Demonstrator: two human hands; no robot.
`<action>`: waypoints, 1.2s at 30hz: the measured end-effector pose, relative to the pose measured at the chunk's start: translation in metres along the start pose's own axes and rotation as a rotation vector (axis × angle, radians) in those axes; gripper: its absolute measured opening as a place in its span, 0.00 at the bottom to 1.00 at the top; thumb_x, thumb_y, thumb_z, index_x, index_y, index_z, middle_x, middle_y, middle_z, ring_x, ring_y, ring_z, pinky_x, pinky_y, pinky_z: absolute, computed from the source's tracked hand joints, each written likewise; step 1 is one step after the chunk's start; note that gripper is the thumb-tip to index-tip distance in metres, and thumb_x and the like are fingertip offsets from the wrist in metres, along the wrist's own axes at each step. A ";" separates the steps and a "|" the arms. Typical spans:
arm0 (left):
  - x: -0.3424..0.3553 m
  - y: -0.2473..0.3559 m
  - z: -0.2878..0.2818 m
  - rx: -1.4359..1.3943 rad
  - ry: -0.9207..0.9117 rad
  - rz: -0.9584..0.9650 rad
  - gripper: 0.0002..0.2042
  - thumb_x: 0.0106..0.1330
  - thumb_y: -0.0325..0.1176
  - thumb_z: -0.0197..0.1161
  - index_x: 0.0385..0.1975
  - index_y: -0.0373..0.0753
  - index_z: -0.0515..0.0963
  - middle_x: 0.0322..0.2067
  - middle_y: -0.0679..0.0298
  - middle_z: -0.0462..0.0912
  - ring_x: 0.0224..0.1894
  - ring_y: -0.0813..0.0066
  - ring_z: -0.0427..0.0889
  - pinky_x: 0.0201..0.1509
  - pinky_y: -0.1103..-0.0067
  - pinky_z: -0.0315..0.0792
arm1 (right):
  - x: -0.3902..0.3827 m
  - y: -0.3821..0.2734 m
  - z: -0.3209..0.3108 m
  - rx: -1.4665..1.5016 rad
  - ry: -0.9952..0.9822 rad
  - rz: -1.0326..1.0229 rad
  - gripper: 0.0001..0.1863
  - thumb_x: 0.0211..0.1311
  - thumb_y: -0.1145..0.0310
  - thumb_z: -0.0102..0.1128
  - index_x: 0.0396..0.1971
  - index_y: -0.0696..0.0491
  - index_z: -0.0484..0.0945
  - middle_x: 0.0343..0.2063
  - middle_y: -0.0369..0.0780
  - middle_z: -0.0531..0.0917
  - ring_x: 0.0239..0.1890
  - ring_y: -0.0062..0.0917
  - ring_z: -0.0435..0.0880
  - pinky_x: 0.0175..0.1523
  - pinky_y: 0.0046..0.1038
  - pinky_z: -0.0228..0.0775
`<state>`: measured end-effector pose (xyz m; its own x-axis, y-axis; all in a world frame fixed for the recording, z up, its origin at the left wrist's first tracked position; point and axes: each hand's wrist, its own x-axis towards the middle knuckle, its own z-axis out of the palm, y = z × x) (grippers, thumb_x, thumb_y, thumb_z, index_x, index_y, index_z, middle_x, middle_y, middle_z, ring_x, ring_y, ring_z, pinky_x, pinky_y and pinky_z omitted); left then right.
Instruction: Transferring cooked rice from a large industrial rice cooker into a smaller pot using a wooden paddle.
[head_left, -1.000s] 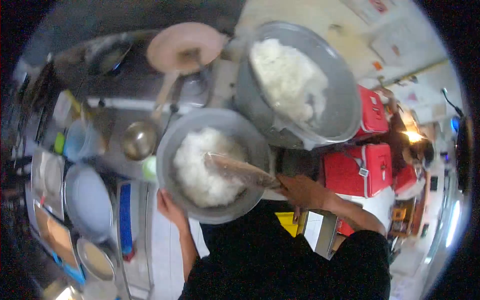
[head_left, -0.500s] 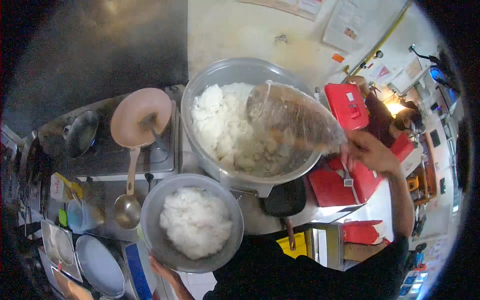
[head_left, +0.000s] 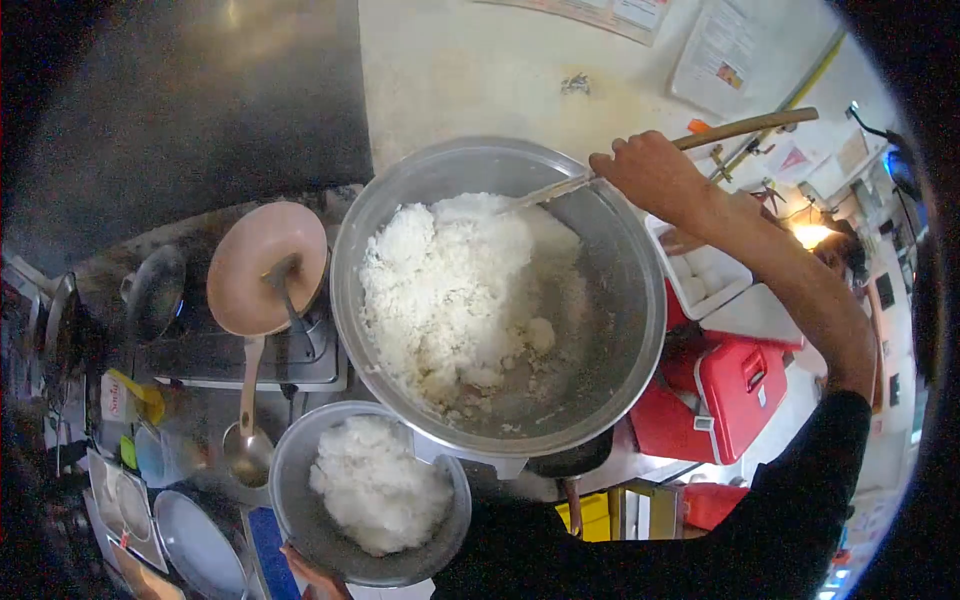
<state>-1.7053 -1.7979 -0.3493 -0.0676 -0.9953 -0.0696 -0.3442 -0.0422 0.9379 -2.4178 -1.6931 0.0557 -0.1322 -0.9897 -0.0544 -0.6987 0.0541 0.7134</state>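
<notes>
The left hand [head_left: 314, 576], grip hidden, seemingly steadies a basin [head_left: 445, 535] at the worktop's [head_left: 626, 464] edge; the right hand [head_left: 655, 178] clasps a paddle [head_left: 750, 126].

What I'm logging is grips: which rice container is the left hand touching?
The smaller grey bowl, lower left; the right hand holds a paddle in the large pot.

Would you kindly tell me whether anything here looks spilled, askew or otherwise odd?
Nothing looks spilled or damaged. Only the white rice seems uneven: it is piled toward the left of the large round grey metal pot, leaving the right mostly bare.
</notes>
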 end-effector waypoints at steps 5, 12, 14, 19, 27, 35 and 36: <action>-0.007 -0.004 0.001 0.805 0.204 0.464 0.31 0.64 0.53 0.42 0.57 0.30 0.57 0.51 0.46 0.67 0.52 0.54 0.67 0.55 0.62 0.60 | 0.029 0.009 -0.003 -0.068 -0.113 -0.106 0.08 0.54 0.65 0.52 0.31 0.54 0.71 0.17 0.40 0.77 0.23 0.31 0.80 0.29 0.30 0.70; -0.002 0.049 0.014 -0.141 0.122 -0.289 0.33 0.64 0.59 0.37 0.48 0.28 0.66 0.46 0.48 0.71 0.45 0.59 0.69 0.51 0.63 0.62 | 0.080 -0.010 0.006 -0.061 -0.068 -0.287 0.12 0.54 0.58 0.54 0.26 0.53 0.74 0.12 0.38 0.76 0.21 0.30 0.79 0.29 0.30 0.70; -0.008 0.048 0.015 -0.216 0.187 -0.383 0.31 0.65 0.57 0.38 0.51 0.31 0.64 0.48 0.50 0.70 0.48 0.60 0.69 0.53 0.65 0.63 | 0.101 -0.013 0.008 -0.040 -0.081 -0.325 0.13 0.53 0.57 0.55 0.24 0.52 0.75 0.12 0.37 0.76 0.21 0.30 0.79 0.29 0.30 0.71; -0.012 0.015 0.009 0.309 0.220 0.224 0.30 0.66 0.55 0.37 0.53 0.33 0.63 0.50 0.52 0.68 0.51 0.62 0.68 0.58 0.66 0.61 | 0.159 -0.044 0.027 -0.002 -0.038 -0.640 0.14 0.51 0.54 0.55 0.19 0.49 0.77 0.15 0.37 0.78 0.24 0.28 0.81 0.30 0.31 0.73; -0.027 0.027 -0.002 -0.067 0.014 -0.248 0.26 0.64 0.48 0.44 0.53 0.33 0.63 0.51 0.52 0.66 0.52 0.61 0.67 0.54 0.64 0.64 | 0.166 -0.067 0.062 0.000 -0.395 -0.515 0.24 0.56 0.45 0.47 0.17 0.51 0.76 0.15 0.39 0.77 0.23 0.32 0.79 0.27 0.31 0.70; -0.026 0.051 0.019 0.168 0.220 0.044 0.29 0.68 0.51 0.30 0.56 0.32 0.61 0.53 0.53 0.65 0.54 0.58 0.65 0.58 0.61 0.58 | 0.130 -0.059 0.095 0.247 -0.757 -0.186 0.33 0.55 0.40 0.47 0.13 0.58 0.76 0.17 0.49 0.76 0.27 0.41 0.79 0.34 0.41 0.69; -0.025 0.057 0.023 0.150 0.205 -0.028 0.29 0.68 0.51 0.30 0.56 0.32 0.61 0.53 0.53 0.65 0.54 0.58 0.65 0.58 0.61 0.58 | 0.120 -0.063 0.096 0.248 -0.762 -0.202 0.33 0.55 0.40 0.47 0.13 0.58 0.76 0.17 0.49 0.76 0.27 0.41 0.79 0.34 0.41 0.69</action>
<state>-1.7450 -1.7730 -0.3020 0.1295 -0.9915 -0.0101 -0.4797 -0.0715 0.8745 -2.4572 -1.8025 -0.0625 -0.3658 -0.6275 -0.6873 -0.8830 0.0007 0.4694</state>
